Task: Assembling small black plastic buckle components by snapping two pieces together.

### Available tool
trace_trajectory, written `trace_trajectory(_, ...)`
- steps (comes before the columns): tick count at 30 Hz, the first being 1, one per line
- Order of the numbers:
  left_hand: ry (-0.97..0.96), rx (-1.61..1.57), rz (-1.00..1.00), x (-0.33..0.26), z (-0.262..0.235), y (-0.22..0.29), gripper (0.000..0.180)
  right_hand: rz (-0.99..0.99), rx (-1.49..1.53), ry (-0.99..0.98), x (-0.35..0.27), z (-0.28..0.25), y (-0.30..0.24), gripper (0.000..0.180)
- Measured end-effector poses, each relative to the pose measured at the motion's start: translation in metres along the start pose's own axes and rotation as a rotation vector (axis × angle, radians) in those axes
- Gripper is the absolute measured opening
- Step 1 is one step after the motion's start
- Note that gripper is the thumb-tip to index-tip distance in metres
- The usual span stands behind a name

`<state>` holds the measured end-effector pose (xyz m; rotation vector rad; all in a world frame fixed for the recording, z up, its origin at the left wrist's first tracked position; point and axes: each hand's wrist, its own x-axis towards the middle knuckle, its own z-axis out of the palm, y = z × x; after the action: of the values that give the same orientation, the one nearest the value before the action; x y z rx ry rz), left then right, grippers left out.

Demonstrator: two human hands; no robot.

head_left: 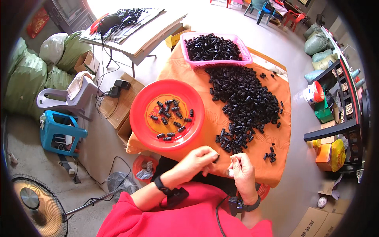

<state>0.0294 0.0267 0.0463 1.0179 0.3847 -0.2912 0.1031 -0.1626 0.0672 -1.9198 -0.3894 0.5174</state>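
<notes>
Clock directions are taken from the hands, with twelve straight ahead. The left hand (199, 158) pinches a small black plastic piece (216, 158) between thumb and fingertips. Close by at four o'clock, the right hand (241, 170) has thumb and forefinger pressed on a small white piece (231, 172), its kind too small to tell. The hands stand apart over the near edge of a table covered in orange patterned cloth (213, 122). At ten o'clock sits a round red plastic basin (137, 114) with scattered black cylindrical parts (175, 109). A large heap of glossy black parts (248, 98) spreads at one o'clock, touching a pink plastic basket (221, 63), filled with similar parts, at twelve. A few loose black parts (272, 155) lie at three.
</notes>
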Motion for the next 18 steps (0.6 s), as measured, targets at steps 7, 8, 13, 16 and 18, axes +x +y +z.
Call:
trace_trajectory(7,0.913,1.083,0.810,0.018,-0.071,0.043,0.008,0.002,-0.015,0.084,-0.002,-0.006,0.011,0.009)
trace_trajectory(8,0.977,1.123,0.823,0.020,-0.080,0.047,0.007,-0.009,-0.012,0.085,-0.001,-0.005,0.015,0.009)
trace_trajectory(13,1.086,1.318,0.660,0.025,-0.100,0.051,0.024,-0.054,-0.040,0.107,0.002,-0.009,0.024,0.010)
trace_trajectory(16,1.195,1.427,0.575,0.034,-0.107,0.042,0.042,-0.043,-0.028,0.127,0.003,-0.013,0.024,0.012)
trace_trajectory(18,1.241,1.416,0.583,0.037,-0.104,0.041,0.048,-0.018,0.001,0.133,0.003,-0.016,0.024,0.013)
